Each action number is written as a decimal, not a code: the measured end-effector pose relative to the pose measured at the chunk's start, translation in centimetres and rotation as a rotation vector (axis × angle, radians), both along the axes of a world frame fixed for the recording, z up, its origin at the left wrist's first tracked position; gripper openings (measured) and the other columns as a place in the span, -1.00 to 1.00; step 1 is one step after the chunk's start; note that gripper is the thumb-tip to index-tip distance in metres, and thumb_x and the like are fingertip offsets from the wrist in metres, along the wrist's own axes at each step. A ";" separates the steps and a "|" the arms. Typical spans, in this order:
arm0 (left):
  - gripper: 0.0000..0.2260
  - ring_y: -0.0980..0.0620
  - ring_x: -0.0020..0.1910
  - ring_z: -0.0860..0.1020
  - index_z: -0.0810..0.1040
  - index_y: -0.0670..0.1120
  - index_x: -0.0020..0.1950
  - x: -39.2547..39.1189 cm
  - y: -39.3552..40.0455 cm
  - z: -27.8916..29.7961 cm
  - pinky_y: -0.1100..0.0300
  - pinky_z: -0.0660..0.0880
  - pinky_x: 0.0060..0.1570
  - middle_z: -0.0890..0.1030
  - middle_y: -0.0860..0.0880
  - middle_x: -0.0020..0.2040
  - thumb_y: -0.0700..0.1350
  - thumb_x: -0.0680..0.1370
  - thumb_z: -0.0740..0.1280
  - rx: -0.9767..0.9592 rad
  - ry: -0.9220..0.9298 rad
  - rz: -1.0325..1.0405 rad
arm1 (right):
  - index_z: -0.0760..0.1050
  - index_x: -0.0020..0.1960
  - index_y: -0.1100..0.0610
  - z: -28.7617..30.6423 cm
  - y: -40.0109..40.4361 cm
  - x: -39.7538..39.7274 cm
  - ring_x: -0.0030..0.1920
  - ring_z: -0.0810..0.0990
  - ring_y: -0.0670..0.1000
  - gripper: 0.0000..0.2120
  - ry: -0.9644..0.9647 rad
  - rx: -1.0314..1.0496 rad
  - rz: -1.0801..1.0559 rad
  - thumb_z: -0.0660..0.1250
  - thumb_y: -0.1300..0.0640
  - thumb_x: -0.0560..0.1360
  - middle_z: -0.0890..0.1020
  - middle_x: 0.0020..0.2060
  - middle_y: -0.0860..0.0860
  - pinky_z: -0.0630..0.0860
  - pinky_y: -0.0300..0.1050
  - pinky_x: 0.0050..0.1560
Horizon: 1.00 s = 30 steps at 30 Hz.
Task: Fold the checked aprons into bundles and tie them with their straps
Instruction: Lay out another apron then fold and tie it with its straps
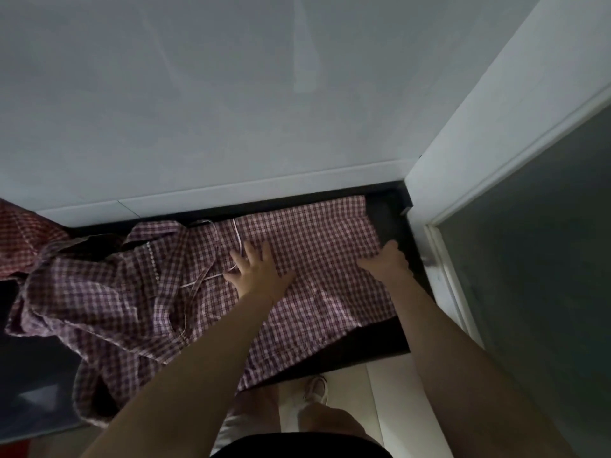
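Two checked aprons can be told apart on the dark counter (385,219), and a third, redder checked cloth (18,236) shows at the counter's left edge, cut off by the frame. The spread apron (314,259) lies flat toward the counter's right end, reaching from the back edge by the white wall (231,94) to the front edge, where a corner hangs over. The crumpled apron (99,292) is heaped on the left part, draping over the front edge. A thin white strap (239,239) runs in loops between them. The left hand (256,271) presses flat on the spread apron near its left side, fingers straight and splayed, touching the strap. The right hand (385,261) is at the same apron's right edge, fingers curled over the fabric, holding that edge near the counter's right end.
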<state>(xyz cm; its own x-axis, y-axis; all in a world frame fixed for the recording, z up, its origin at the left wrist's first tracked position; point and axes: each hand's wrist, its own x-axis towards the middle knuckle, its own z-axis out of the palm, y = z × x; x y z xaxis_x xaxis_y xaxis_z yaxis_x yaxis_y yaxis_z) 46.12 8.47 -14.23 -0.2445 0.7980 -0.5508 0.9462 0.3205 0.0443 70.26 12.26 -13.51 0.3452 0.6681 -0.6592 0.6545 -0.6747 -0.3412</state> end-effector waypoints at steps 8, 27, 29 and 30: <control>-0.39 -0.11 0.53 0.12 0.10 0.07 0.59 -0.3 -2.9 -0.2 -0.17 0.17 0.44 0.14 -0.04 0.57 0.21 0.59 0.19 0.244 -0.208 -0.156 | 0.35 0.23 0.23 0.8 -2.9 -0.3 0.29 0.39 0.27 -0.68 -0.644 0.323 0.203 0.31 0.26 0.51 0.44 0.27 0.27 0.35 0.18 0.28; -0.60 -0.17 0.38 0.27 0.40 -0.08 0.42 -20.5 -8.5 0.1 -0.19 0.23 0.33 0.34 -0.13 0.42 -0.02 0.59 0.20 0.382 0.005 0.284 | 0.28 0.47 0.18 -0.3 -4.0 -19.4 0.46 0.28 0.22 -0.47 -0.497 0.208 0.628 0.26 0.01 0.57 0.36 0.43 0.20 0.17 0.29 0.45; -0.61 -0.23 0.38 0.29 0.46 -0.11 0.36 -22.5 -8.8 0.1 -0.24 0.22 0.34 0.37 -0.18 0.40 -0.08 0.53 0.30 0.524 0.013 0.262 | 0.35 0.41 0.22 0.0 -4.2 -22.8 0.44 0.30 0.25 -0.52 -0.490 0.377 0.710 0.29 0.09 0.54 0.39 0.40 0.23 0.24 0.27 0.41; -0.59 -0.24 0.38 0.29 0.47 -0.10 0.34 -23.9 -8.9 0.1 -0.27 0.22 0.36 0.38 -0.18 0.40 -0.09 0.50 0.32 0.572 0.017 0.243 | 0.40 0.36 0.22 0.1 -4.6 -24.9 0.42 0.33 0.25 -0.57 -0.418 0.514 0.803 0.30 0.15 0.52 0.41 0.37 0.22 0.30 0.25 0.37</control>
<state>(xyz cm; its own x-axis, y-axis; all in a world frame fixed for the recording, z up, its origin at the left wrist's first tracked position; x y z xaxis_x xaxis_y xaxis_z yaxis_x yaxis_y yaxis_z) 22.22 -0.41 -14.11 -0.4612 0.8861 -0.0470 0.8512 0.4568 0.2586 45.35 7.69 -13.42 -0.1895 0.9687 -0.1603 0.9790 0.1739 -0.1064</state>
